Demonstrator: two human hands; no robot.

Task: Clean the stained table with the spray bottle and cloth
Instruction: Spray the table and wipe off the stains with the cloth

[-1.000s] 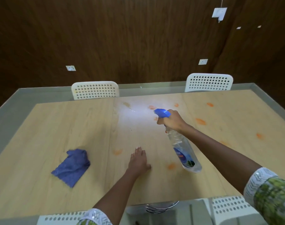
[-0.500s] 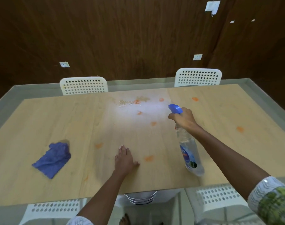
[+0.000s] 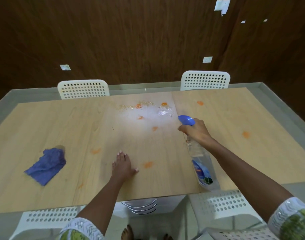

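My right hand (image 3: 195, 131) grips the neck of a clear spray bottle (image 3: 201, 162) with a blue nozzle, held tilted above the wooden table (image 3: 44, 122), nozzle pointing to the far left. Wet droplets (image 3: 163, 112) glisten on the far middle of the table among orange stains (image 3: 148, 164). My left hand (image 3: 122, 165) rests flat on the table, fingers straight. A crumpled blue cloth (image 3: 46, 165) lies on the table to the left, apart from both hands.
More orange stains (image 3: 246, 134) dot the right and left parts of the table. Two white perforated chairs (image 3: 83, 89) stand at the far side, two more (image 3: 222, 203) at the near edge. A dark wood-panelled wall rises behind.
The view has shifted so the table sits lower and further left. My right hand and the bottle have moved right, and a wet patch of droplets has appeared on the far middle.
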